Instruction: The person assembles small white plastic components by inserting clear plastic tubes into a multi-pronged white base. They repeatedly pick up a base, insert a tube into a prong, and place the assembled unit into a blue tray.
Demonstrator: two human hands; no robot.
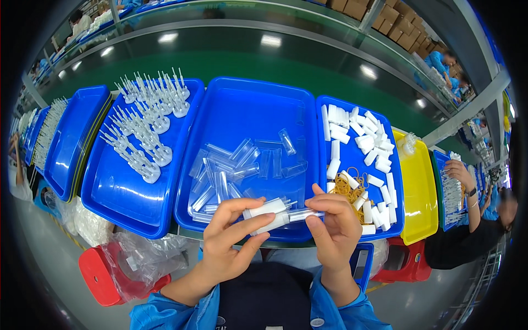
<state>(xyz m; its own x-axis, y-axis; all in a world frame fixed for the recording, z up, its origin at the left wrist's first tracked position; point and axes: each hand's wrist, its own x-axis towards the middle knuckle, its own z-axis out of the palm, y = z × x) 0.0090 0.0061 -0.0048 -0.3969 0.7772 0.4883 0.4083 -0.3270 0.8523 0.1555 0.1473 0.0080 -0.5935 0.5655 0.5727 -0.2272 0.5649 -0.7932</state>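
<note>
While hands hold tubes: middle tray (pixel 247 104) clear tubes (pixel 231 170), right tray (pixel 397 220) white caps (pixel 363 137).

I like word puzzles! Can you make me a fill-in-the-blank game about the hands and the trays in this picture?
1. Both hands, the left hand and the right hand, hold small white plastic caps with clear tubes over a ____ plastic tray.
2. The loose clear plastic tubes lie in the ____ blue tray.
3. The tan rubber bands lie among the white plastic caps in the tray to the person's ____.
4. Beyond that tray stands a ____ tray.

Missing words: blue; middle; right; yellow
</note>
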